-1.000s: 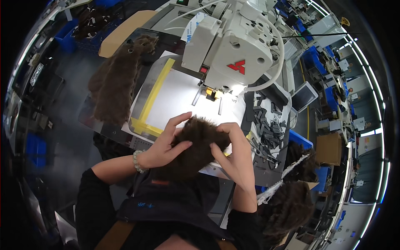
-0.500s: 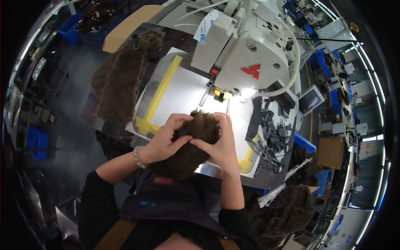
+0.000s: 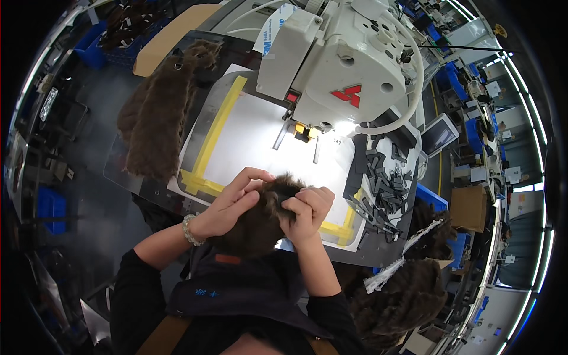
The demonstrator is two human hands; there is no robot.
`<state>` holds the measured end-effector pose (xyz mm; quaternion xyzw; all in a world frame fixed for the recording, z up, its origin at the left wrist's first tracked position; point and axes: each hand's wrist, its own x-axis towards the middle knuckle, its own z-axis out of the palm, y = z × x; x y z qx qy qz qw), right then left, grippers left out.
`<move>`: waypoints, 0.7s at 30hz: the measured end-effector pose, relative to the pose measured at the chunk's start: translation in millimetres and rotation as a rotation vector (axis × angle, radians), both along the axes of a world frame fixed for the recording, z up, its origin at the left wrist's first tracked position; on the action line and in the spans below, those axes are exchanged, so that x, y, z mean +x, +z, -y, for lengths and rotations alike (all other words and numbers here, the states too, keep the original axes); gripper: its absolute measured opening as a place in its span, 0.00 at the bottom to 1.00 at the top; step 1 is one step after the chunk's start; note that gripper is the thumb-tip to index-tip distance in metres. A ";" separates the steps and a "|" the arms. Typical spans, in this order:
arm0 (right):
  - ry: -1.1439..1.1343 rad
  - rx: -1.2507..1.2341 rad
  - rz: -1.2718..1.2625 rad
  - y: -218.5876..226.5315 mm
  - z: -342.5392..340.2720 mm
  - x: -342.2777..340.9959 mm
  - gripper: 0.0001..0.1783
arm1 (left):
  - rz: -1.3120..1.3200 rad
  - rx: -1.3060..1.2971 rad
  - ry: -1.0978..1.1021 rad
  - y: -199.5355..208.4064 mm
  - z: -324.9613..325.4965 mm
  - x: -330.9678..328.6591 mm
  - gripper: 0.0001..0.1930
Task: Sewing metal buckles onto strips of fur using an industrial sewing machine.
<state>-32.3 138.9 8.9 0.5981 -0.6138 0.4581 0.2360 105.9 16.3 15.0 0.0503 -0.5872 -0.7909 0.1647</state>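
A brown furry piece (image 3: pixel 245 234) is held up between my two hands, in front of the sewing machine's work plate. My left hand (image 3: pixel 228 204) grips its left side, thumb and fingers pinching the upper edge. On the right, my right hand (image 3: pixel 309 211) has its fingers curled into the fur, the fingertips partly hidden in it. Beyond my hands lies a white sheet (image 3: pixel 236 139) bordered with yellow tape. The white sewing machine's (image 3: pixel 337 77) lit head stands over that sheet, with two narrow dark slots showing under it.
More brown fur pieces (image 3: pixel 157 118) lie at the table's left. Dark grey strips (image 3: pixel 384 183) are heaped on the right, with scissors (image 3: pixel 370 213) beside them. A small screen (image 3: pixel 441 135) stands farther right. Below it a large fur pile (image 3: pixel 396 302) sits near my right arm.
My right hand's fingers have curled into the fur, where they were stretched along its edge. The fur piece has turned, its upper edge opening. My view has shifted slightly.
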 end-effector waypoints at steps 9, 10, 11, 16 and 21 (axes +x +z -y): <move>0.047 -0.070 -0.274 -1.6 -5.5 4.4 0.12 | 0.457 -0.055 -0.243 2.9 21.5 -3.3 0.22; 0.051 -0.072 -0.273 2.6 -6.0 5.4 0.12 | 0.360 -0.215 -0.184 7.7 22.4 -0.9 0.22; 0.105 -0.052 -0.284 9.0 -7.1 7.4 0.11 | 0.262 -0.374 -0.123 13.9 23.5 2.1 0.23; 0.178 0.182 -0.065 35.8 -44.7 5.0 0.19 | 0.208 -0.636 0.264 61.5 78.3 15.8 0.26; -0.176 0.013 0.753 41.4 -70.6 10.1 0.13 | 0.241 -0.540 0.548 54.5 194.6 39.0 0.27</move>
